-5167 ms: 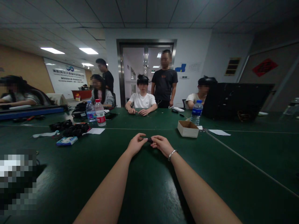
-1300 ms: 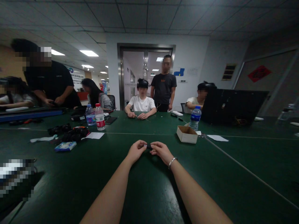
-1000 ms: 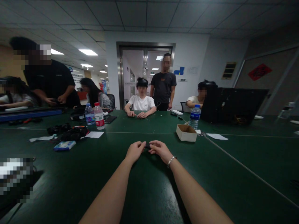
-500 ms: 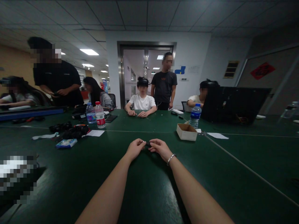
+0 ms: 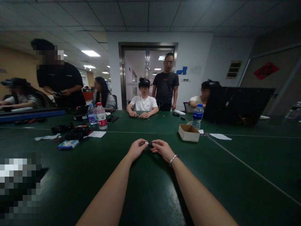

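Note:
Above the green table (image 5: pixel 150 194), my two hands meet at the fingertips in front of me. My right hand (image 5: pixel 164 150) pinches a small dark object (image 5: pixel 150 144), too small for me to name. At the fingertips of my left hand (image 5: pixel 137 148) shows a small shiny, silvery piece (image 5: pixel 146 143), pinched and touching or nearly touching the dark object. Whether the two pieces are joined, I cannot tell. A silver bracelet (image 5: pixel 173 159) circles my right wrist.
An open cardboard box (image 5: pixel 188 135) stands right of my hands, before a blue-capped bottle (image 5: pixel 198 116). Leftward lie a tissue pack (image 5: pixel 68 144), dark gear (image 5: pixel 76 132) and a red-capped bottle (image 5: pixel 102 116). A seated person (image 5: pixel 144 103) faces me; a black case (image 5: pixel 238 105) stands right.
The silvery piece shows more clearly between my left fingertips and the dark object. My hands stay in almost the same place. A long-haired person at the left has shifted slightly right.

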Demonstrator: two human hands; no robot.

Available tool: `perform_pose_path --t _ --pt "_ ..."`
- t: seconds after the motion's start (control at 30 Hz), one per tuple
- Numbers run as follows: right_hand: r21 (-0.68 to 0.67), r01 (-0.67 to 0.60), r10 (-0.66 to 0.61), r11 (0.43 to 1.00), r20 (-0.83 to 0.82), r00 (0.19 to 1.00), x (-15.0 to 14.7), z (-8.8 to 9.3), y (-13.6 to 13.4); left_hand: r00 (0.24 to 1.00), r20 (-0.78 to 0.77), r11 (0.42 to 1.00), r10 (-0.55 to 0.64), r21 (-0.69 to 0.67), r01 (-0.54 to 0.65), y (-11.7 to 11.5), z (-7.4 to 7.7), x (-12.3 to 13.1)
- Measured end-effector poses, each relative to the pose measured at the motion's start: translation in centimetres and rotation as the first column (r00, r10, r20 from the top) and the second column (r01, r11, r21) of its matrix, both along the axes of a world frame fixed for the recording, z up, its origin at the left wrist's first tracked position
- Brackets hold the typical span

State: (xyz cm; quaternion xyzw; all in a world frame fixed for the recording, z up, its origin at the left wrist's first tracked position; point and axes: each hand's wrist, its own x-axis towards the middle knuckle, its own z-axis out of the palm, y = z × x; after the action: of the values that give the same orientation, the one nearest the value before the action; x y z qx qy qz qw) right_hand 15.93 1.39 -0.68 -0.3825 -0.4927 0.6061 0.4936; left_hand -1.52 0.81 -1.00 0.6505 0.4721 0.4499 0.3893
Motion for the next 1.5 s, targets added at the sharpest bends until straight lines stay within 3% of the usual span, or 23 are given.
perform_pose_path --t 0.2,0.33,0.43,0.7,0.87,1.03,1.27,1.5 --pt "0.000 0.005 -0.005 1.000 -0.007 1.000 -0.1 0.0 0.1 0.990 -0.127 0.997 0.069 -0.033 -0.073 0.4 -0.5 0.2" --pt "-0.012 0.002 -0.002 1.000 -0.017 1.000 0.0 0.2 -0.1 1.000 -0.011 0.999 0.029 0.040 -0.029 -0.1 0.0 0.1" --pt "-0.015 0.009 -0.009 1.000 -0.013 1.000 0.0 0.3 -0.2 0.999 0.040 1.000 -0.010 0.012 0.009 -0.2 0.2 -0.1" --pt "-0.005 0.025 -0.025 1.000 0.014 1.000 -0.1 0.0 0.1 0.996 -0.071 0.997 0.046 -0.053 -0.050 0.8 -0.7 0.0" --pt "0.004 0.009 -0.009 1.000 -0.003 1.000 -0.1 -0.2 0.3 0.999 0.042 0.998 -0.026 0.056 0.024 0.0 -0.1 -0.1" --pt "0.009 0.008 -0.008 1.000 0.009 1.000 0.0 -0.3 0.4 0.999 0.031 1.000 -0.028 -0.002 0.028 -0.4 0.6 0.0" --pt "0.021 0.004 -0.004 1.000 0.008 1.000 0.0 -0.2 0.2 0.999 0.052 0.995 0.014 -0.101 -0.009 0.0 0.5 0.3" --pt "0.008 0.008 -0.008 1.000 -0.007 1.000 0.0 0.1 0.0 0.999 0.017 0.999 -0.034 -0.021 0.034 -0.3 0.5 0.0"
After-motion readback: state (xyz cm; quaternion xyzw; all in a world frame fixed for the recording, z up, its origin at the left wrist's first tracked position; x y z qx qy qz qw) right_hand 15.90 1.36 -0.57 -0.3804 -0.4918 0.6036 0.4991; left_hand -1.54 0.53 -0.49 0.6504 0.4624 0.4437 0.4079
